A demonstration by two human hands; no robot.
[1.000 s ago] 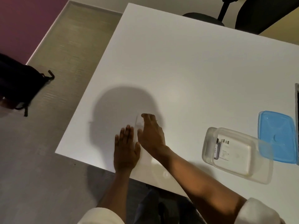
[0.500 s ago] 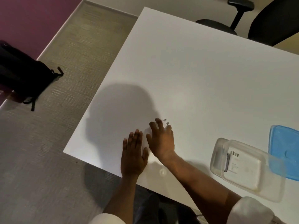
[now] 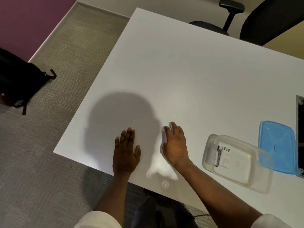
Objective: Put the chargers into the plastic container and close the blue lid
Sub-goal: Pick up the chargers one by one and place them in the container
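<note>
My right hand [image 3: 176, 145] is closed over a small white charger [image 3: 164, 134]; its metal prongs stick out past my fingertips and most of it is hidden. My left hand [image 3: 125, 152] lies flat and empty on the white table [image 3: 189, 76], a little to the left of the right hand. To the right stands a clear plastic container [image 3: 209, 150] with a large white charger [image 3: 233, 160] lying inside. The blue lid [image 3: 278, 145] lies on the table just behind the container, partly overlapped by its far rim.
The table's near edge runs just below my hands. A dark cable slot [image 3: 300, 129] sits at the right edge. Black office chairs [image 3: 263, 18] stand behind the table. A black bag [image 3: 18, 79] lies on the carpet to the left.
My right hand has carried the small white charger to the right, away from the left hand and nearer the container. The left hand has stayed flat on the table.
</note>
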